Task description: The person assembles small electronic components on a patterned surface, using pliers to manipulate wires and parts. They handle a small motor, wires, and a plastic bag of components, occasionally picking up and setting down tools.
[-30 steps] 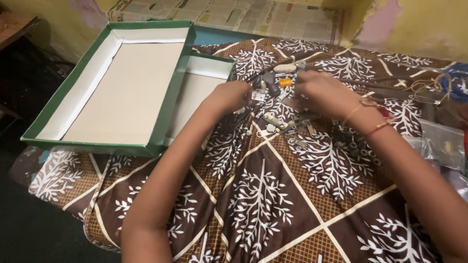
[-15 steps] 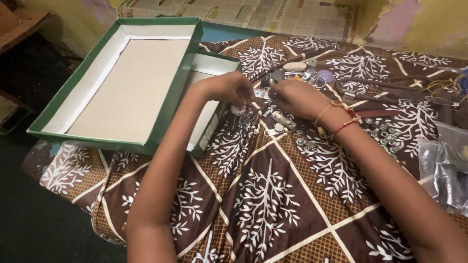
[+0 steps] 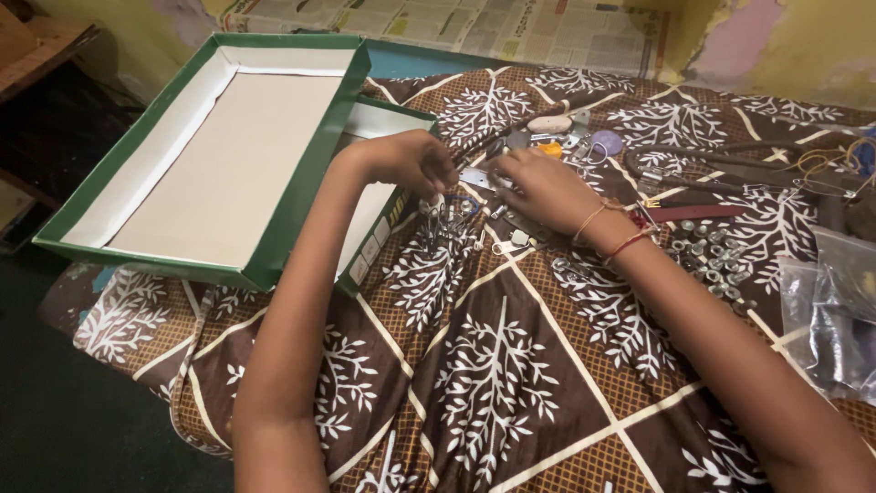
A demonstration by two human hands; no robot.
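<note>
- Left hand (image 3: 408, 160) grip: fingers curled tight, pinching a small metal plate (image 3: 476, 177) w/ the right hand (image 3: 545, 187), whose grip is closed on its other end.
- Just below the grip: bunch of keys (image 3: 444, 217) & small metal bits (image 3: 518, 239) on the brown patterned bedsheet (image 3: 493, 365).
- Left of the grip: green box lid (image 3: 210, 155), resting on a green box (image 3: 379, 196).
- Right of it: nuts (image 3: 712, 260), plastic bags (image 3: 835, 301).

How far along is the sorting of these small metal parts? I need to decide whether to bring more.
Little looks done: the green box lid and the box under it show only bare bottoms. Both the left hand and right hand are at a small metal plate. Left on the cloth: loose metal parts and nuts.
</note>
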